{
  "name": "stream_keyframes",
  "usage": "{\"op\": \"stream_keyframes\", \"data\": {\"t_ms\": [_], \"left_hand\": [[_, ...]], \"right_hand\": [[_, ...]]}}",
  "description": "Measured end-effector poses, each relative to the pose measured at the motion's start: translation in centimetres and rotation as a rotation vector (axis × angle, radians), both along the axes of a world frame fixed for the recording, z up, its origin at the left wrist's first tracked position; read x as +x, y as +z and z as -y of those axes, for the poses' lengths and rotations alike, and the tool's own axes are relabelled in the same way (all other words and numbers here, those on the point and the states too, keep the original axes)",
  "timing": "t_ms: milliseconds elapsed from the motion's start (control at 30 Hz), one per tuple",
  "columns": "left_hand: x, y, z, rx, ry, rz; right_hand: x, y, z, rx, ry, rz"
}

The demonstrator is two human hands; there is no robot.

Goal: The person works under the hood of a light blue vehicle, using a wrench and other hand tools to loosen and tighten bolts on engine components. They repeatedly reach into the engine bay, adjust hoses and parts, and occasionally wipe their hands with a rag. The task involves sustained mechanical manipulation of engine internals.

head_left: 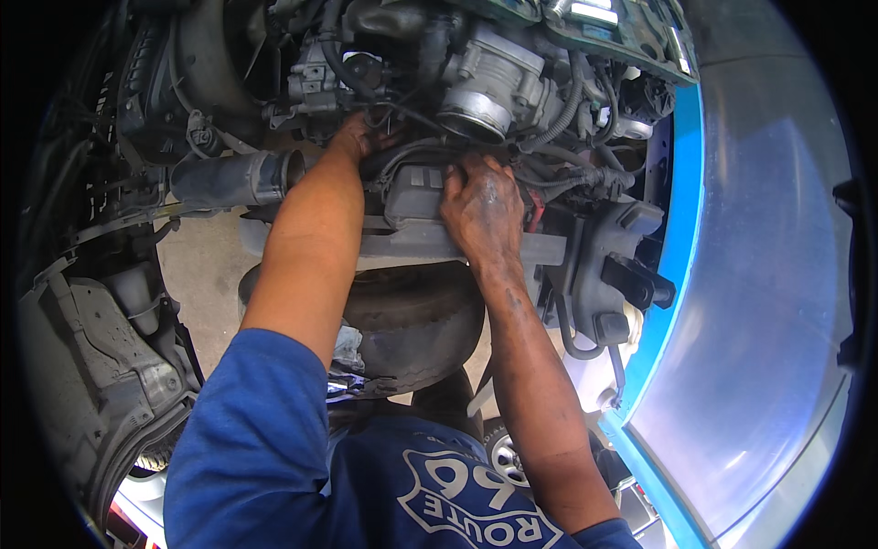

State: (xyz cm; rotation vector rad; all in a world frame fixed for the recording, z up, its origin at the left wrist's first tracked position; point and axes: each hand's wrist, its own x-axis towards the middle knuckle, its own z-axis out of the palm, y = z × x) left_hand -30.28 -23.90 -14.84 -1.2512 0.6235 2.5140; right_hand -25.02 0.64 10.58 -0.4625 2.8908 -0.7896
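- Dark grey box (418,194): partly beneath the right hand (485,203), extending to its left; long axis apparently crosswise, partly hidden.
- Right hand: nearer the box, fingers half-curled; grip can't be told.
- Left hand (364,140): farther forward, fingers loosely parted among cables, below the throttle body's (494,78) left; hold unclear.

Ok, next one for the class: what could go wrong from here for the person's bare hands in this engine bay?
1. The bare left hand, partly hidden near the silver-grey metal engine part, might get scraped.
2. The bare right hand, darkly smudged, could slip beside the dark grey plastic box.
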Motion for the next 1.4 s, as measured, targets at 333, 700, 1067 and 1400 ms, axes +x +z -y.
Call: {"op": "stream_keyframes", "data": {"t_ms": [333, 700, 1067, 1400], "left_hand": [[0.0, -0.4, -0.1, 0.030, -0.008, -0.060], [0.8, -4.1, 3.0, -0.187, -0.265, -0.287], [0.6, -1.2, 5.8, -0.619, -0.214, 0.081], [13.5, 26.1, -6.8, -1.605, -0.330, -0.474]], "right_hand": [[0.0, 0.0, 0.0, -0.004, -0.012, 0.005], [0.3, -1.5, -0.5, -0.010, -0.001, -0.017], [0.4, -1.6, -0.4, 0.057, -0.032, 0.010], [0.2, -0.2, -0.6, -0.047, -0.026, -0.005]]}}
